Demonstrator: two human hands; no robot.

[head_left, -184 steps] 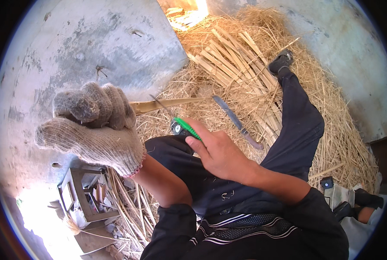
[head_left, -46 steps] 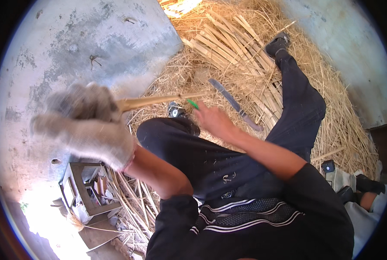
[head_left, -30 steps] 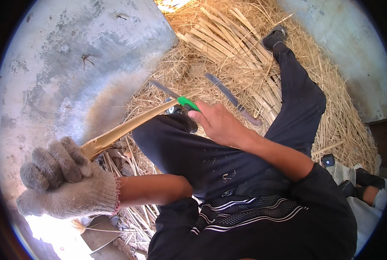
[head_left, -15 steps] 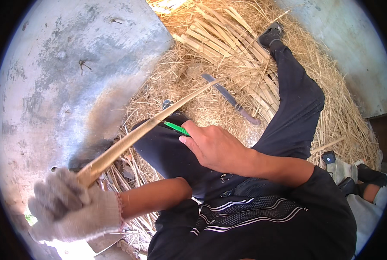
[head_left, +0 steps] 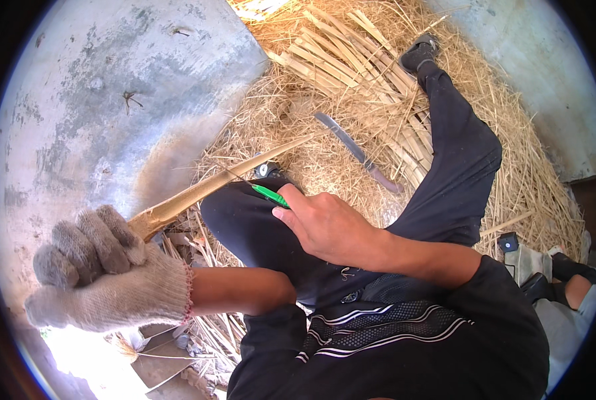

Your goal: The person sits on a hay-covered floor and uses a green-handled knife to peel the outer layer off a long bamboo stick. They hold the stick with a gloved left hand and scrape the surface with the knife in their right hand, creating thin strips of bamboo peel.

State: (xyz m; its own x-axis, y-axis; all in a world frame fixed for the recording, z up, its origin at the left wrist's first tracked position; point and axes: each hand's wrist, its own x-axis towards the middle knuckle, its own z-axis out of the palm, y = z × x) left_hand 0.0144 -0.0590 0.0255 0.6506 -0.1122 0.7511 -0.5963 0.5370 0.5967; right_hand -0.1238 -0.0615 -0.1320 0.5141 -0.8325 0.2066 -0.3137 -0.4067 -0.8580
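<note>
My left hand (head_left: 111, 270), in a grey-white knitted glove, is closed round the thick end of a bamboo strip (head_left: 198, 193). The strip slants up and away to a thin tip over the shavings. My bare right hand (head_left: 328, 223) grips a small knife with a green handle (head_left: 270, 195). Its thin blade meets the strip partway along, above my left knee. A large knife (head_left: 344, 143) with a dark blade and brownish handle lies on the shavings beyond my hands.
Split bamboo strips (head_left: 331, 57) lie in a pile at the far side. Curly shavings (head_left: 271, 113) cover the floor. A worn grey wall (head_left: 124, 87) stands at the left, another pale panel (head_left: 531, 73) at the right. Part of another person (head_left: 571, 297) shows at the right edge.
My left hand has moved up and slightly left. The strip has drawn back toward the lower left, its tip leaving the large knife's blade. My right hand has barely moved.
</note>
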